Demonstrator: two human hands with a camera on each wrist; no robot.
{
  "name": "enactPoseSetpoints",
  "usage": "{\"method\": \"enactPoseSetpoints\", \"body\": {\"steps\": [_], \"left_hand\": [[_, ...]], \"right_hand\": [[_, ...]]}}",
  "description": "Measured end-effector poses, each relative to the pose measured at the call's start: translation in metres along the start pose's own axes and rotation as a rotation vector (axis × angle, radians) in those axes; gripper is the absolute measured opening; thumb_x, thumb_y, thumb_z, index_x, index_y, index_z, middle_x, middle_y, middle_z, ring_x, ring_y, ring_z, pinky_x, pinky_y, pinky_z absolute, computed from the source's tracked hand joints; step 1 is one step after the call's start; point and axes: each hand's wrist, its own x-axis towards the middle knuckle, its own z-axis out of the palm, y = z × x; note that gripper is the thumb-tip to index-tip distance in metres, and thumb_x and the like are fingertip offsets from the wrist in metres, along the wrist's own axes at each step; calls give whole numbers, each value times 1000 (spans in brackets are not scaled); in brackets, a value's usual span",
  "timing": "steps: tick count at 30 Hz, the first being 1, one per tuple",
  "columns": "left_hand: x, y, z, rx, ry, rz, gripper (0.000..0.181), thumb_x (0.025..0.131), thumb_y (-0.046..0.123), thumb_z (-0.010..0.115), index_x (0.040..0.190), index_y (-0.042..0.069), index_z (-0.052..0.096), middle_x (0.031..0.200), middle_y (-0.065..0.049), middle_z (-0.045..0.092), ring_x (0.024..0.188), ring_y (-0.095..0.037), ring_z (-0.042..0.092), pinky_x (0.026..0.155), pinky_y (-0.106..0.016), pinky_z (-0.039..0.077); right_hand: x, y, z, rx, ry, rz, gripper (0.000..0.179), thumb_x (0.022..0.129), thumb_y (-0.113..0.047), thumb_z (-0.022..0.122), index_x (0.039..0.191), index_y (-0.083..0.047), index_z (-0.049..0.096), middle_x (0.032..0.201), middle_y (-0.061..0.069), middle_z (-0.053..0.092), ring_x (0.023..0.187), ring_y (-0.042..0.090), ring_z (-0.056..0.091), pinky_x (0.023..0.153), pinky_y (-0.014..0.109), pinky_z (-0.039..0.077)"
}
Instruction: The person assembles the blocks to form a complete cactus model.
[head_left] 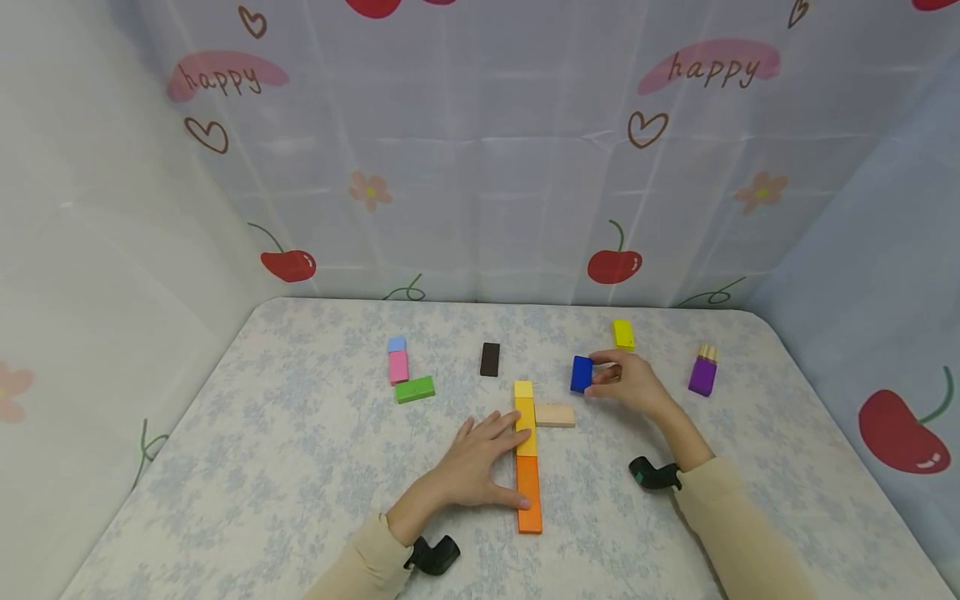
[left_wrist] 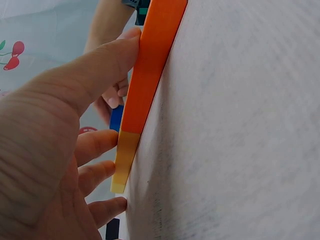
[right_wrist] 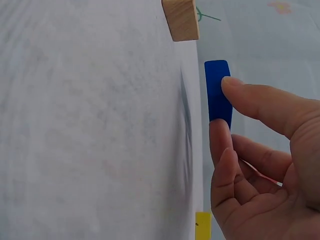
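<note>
My right hand [head_left: 628, 382] pinches a dark blue block [head_left: 581, 374] between thumb and fingers, right of the row of blocks. In the right wrist view the blue block [right_wrist: 217, 90] stands off from the table, with a shadow beside it. My left hand [head_left: 480, 462] lies spread along the row, its thumb on the orange block [head_left: 528, 518] and its fingertips at the yellow block [head_left: 526, 425]. A pale yellow block [head_left: 523, 389] tops the row's far end. A plain wooden block [head_left: 555, 416] lies crosswise against the row's right side.
Left of the row lie a light blue block [head_left: 397, 343], a pink block [head_left: 398, 367] and a green block [head_left: 415, 389]. A black block [head_left: 490, 359] lies farther back. Beyond my right hand are a bright yellow block [head_left: 623, 334] and a purple block [head_left: 702, 377] with small pale sticks.
</note>
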Motion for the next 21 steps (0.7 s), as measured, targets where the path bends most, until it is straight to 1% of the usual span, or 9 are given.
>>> {"method": "enactPoseSetpoints", "body": {"steps": [2,7,9,15,21], "left_hand": [[0,0,0,4,0,0,93,72,61,78,149,24,43,163,1,23,151,-29,18,119,-62,11],[0,0,0,-3,-2,0,92,72,61,78,149,24,43,163,1,23,151,-28,18,119,-62,11],[0,0,0,-5,-3,0,92,72,61,78,149,24,43,163,1,23,151,-28,18,119,-62,11],[0,0,0,-8,-5,-4,92,72,61,77,149,24,43,163,1,23,151,-28,18,119,-62,11],[0,0,0,-4,3,2,92,72,60,78,149,23,43,163,0,24,151,-29,18,118,-63,11]], "right_hand": [[0,-3,2,-1,-13,-21,60,82,-17,80,134,2,55,104,18,69,87,21,64,71,25,52],[-1,-7,6,1,-35,-72,59,80,-13,81,131,3,56,121,23,64,86,21,63,71,24,53],[-1,-8,8,-4,-46,-88,59,80,-13,81,131,3,57,124,24,62,85,20,63,70,22,53],[0,-9,11,-14,-71,-88,57,79,-13,81,130,2,59,122,22,63,83,18,63,71,22,53],[0,-10,11,6,-106,-93,57,79,-11,81,130,2,58,119,21,64,84,20,63,70,23,54]]}}
